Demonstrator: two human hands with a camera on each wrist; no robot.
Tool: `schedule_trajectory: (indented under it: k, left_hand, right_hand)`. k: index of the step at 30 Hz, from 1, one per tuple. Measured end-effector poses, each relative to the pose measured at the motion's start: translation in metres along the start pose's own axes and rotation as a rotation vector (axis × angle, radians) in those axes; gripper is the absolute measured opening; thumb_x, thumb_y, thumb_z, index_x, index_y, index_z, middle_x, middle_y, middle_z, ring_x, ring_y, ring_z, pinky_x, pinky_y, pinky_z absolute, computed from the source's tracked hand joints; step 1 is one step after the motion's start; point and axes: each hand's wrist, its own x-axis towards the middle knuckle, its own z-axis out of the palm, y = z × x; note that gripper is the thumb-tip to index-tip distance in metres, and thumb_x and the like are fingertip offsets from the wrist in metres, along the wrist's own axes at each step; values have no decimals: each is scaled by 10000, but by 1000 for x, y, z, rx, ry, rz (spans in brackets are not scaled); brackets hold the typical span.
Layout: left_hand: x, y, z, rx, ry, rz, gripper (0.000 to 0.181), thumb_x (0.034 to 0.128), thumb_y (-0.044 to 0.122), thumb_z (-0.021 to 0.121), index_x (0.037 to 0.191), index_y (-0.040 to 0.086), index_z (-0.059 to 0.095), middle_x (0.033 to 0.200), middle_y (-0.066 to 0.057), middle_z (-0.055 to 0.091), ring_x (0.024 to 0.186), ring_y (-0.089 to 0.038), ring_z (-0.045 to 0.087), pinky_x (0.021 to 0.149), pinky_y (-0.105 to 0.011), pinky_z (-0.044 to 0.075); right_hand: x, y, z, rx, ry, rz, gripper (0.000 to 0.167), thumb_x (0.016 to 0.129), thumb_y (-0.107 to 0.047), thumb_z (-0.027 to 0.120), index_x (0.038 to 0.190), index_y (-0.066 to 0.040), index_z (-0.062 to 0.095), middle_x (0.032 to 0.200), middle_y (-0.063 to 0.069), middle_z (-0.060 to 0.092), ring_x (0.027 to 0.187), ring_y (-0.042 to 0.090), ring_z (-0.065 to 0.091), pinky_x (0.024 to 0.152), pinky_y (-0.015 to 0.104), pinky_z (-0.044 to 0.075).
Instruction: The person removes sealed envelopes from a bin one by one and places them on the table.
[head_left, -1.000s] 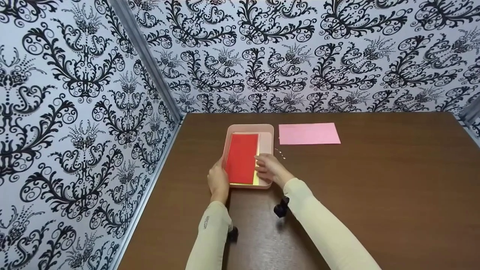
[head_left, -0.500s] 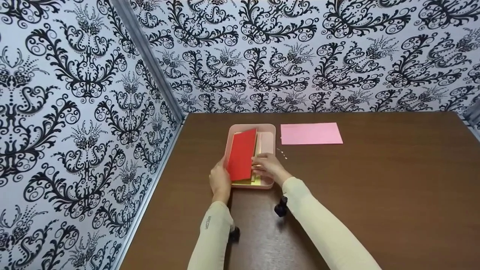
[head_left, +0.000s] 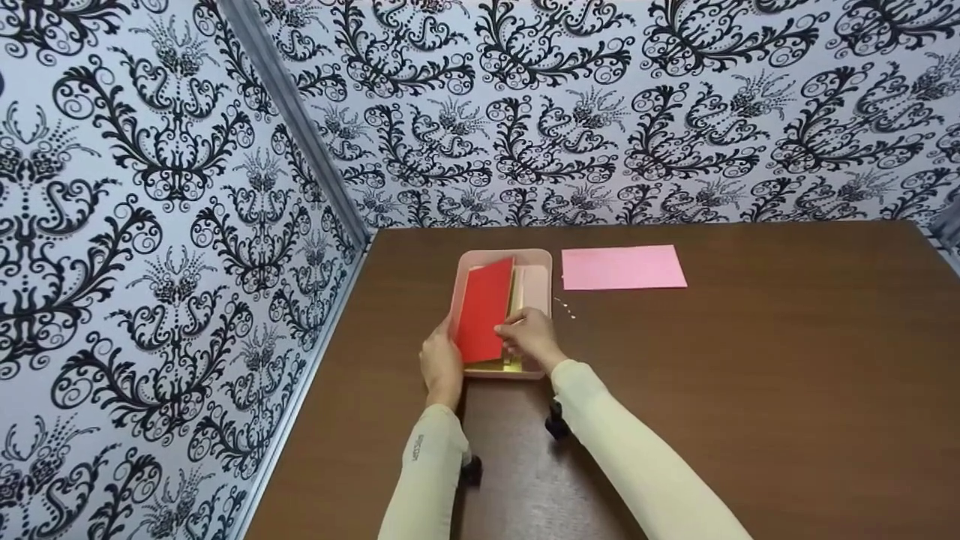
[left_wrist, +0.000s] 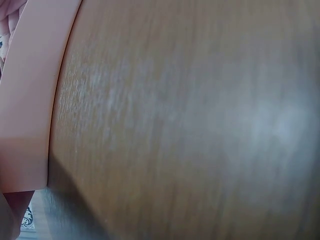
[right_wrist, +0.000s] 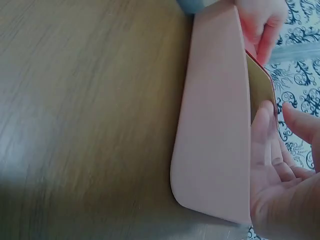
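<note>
Red rectangular paper card [head_left: 480, 315] tilted up inside pale-pink plastic tray [head_left: 540, 259]

Head view: the left hand [head_left: 442, 360] is clamped on the tray's left wall; the right hand [head_left: 531, 335] has its grip closed round the card's raised right edge. A pink rectangular paper sheet [head_left: 624, 268] lies right of the tray on the brown wooden tabletop [head_left: 750, 360]. Left wrist view: the tray's smooth outer wall stands at left. Right wrist view: fingers lie beneath the card, thumb opposite

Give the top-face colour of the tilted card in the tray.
Red. The card shows this best in the head view.
</note>
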Motion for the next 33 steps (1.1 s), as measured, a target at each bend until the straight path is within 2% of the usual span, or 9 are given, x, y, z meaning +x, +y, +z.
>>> schedule_trajectory:
  k: [4, 8, 13, 18, 24, 26, 33]
  left_hand:
    - [0, 0, 1, -11, -11, -6, 387, 989, 41, 508, 1318, 170, 666, 1231, -118, 716, 1011, -355, 715, 862, -485, 575]
    - [1, 0, 1, -21, -11, -10, 389, 996, 46, 499, 1321, 180, 665, 1232, -119, 715, 1011, -358, 715, 868, -483, 575]
    - [0, 0, 0, -25, -14, -12, 394, 996, 41, 494, 1323, 180, 664, 1242, -118, 711, 1029, -356, 711, 887, -481, 571]
    - [0, 0, 0, -21, -7, -8, 386, 991, 50, 494, 1307, 178, 675, 1223, -119, 719, 1025, -361, 709, 888, -490, 566]
    - [0, 1, -1, -19, -13, -21, 413, 976, 32, 518, 1320, 207, 666, 1194, -143, 726, 974, -381, 717, 821, -509, 578]
    - [0, 1, -1, -24, -15, -26, 421, 973, 26, 520, 1323, 210, 664, 1196, -144, 724, 968, -381, 718, 815, -510, 579]
    - [1, 0, 0, -37, -25, -49, 424, 995, 54, 493, 1344, 237, 648, 1250, -112, 708, 1003, -370, 708, 844, -505, 570]
  right_hand:
    - [-1, 1, 3, -138, 58, -32, 177, 824, -110, 771, 872, -11, 632, 664, 42, 684, 502, 70, 585, 480, 190, 487]
    - [3, 3, 5, -247, 81, -27, 169, 828, -110, 777, 837, -25, 630, 636, 11, 653, 474, 50, 560, 466, 166, 451]
    - [3, 2, 6, -274, 78, -7, 172, 838, -70, 755, 785, -55, 593, 622, -20, 592, 449, 46, 532, 441, 158, 424]
    - [3, -1, 6, -292, 75, 16, 163, 854, -82, 748, 771, -68, 608, 663, -13, 605, 471, 55, 539, 462, 167, 438]
    - [0, -4, 2, -442, 144, -61, 128, 834, -167, 782, 782, -74, 711, 746, 12, 705, 652, 105, 602, 682, 291, 500]
    - [-1, -6, 0, -457, 159, -71, 115, 827, -173, 789, 782, -80, 737, 749, 11, 718, 670, 112, 611, 721, 312, 509]
    - [-2, -6, -1, -418, 128, -48, 89, 846, -134, 770, 798, -62, 756, 693, 0, 702, 570, 51, 566, 573, 199, 452]
